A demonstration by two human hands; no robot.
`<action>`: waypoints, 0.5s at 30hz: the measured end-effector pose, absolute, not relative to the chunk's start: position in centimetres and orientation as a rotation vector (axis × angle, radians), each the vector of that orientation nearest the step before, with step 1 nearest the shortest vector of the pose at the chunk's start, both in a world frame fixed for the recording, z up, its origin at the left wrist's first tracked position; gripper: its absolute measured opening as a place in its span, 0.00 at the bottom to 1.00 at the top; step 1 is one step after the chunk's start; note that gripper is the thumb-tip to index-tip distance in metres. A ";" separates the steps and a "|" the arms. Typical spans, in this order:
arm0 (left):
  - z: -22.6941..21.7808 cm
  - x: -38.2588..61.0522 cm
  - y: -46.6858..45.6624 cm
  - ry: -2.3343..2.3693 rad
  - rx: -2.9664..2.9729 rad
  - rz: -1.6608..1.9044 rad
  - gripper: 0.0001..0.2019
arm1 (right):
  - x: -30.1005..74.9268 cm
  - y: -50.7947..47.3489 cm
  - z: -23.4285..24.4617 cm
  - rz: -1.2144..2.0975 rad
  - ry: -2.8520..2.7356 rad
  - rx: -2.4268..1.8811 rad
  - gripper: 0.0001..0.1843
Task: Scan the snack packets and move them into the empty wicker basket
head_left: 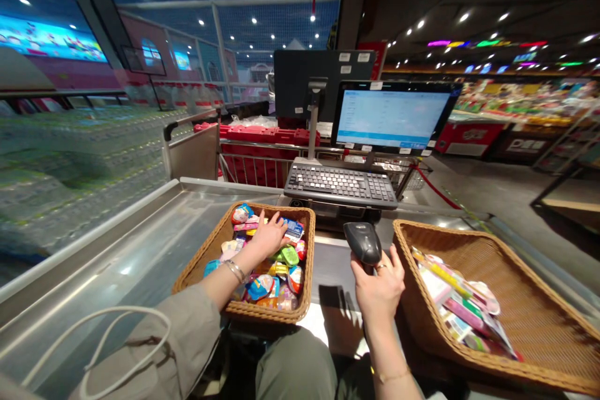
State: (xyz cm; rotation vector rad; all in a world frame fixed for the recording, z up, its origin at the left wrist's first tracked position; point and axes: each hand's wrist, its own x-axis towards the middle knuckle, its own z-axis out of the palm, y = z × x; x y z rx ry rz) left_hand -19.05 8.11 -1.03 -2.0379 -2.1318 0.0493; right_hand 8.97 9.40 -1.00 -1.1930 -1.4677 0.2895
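My left hand [269, 236] reaches into the left wicker basket [206, 250], which is full of small colourful snack packets [276, 275]. Its fingers curl down onto the packets near a blue one [294, 229]; what they grip is hidden. My right hand [379, 290] is wrapped around the handle of a black barcode scanner [363, 241], held upright between the two baskets. The right wicker basket [529, 312] holds several flat colourful packets [462, 306] along its left side.
A keyboard [341, 184] and a lit checkout screen [391, 117] stand behind the baskets on a steel counter [140, 244]. A second monitor's back [309, 81] and red crates [262, 137] lie beyond. Shop shelves fill the far right.
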 end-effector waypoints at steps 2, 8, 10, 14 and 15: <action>-0.9 -18.9 8.1 -2.203 -2.037 0.077 0.17 | 9.1 9.4 -1.1 0.293 -1.468 -1.196 0.16; -0.7 -17.6 7.5 -2.224 -2.008 0.102 0.18 | 9.5 9.3 -1.1 0.287 -1.465 -1.192 0.16; -0.8 -17.3 7.4 -2.232 -2.000 0.093 0.17 | 9.6 9.3 -1.0 0.290 -1.459 -1.196 0.16; -0.9 -17.7 7.6 -2.270 -1.972 0.031 0.17 | 9.7 9.2 -1.0 0.289 -1.453 -1.208 0.16; -0.9 -18.0 7.7 -2.281 -1.962 0.007 0.17 | 9.7 9.2 -1.0 0.289 -1.451 -1.206 0.16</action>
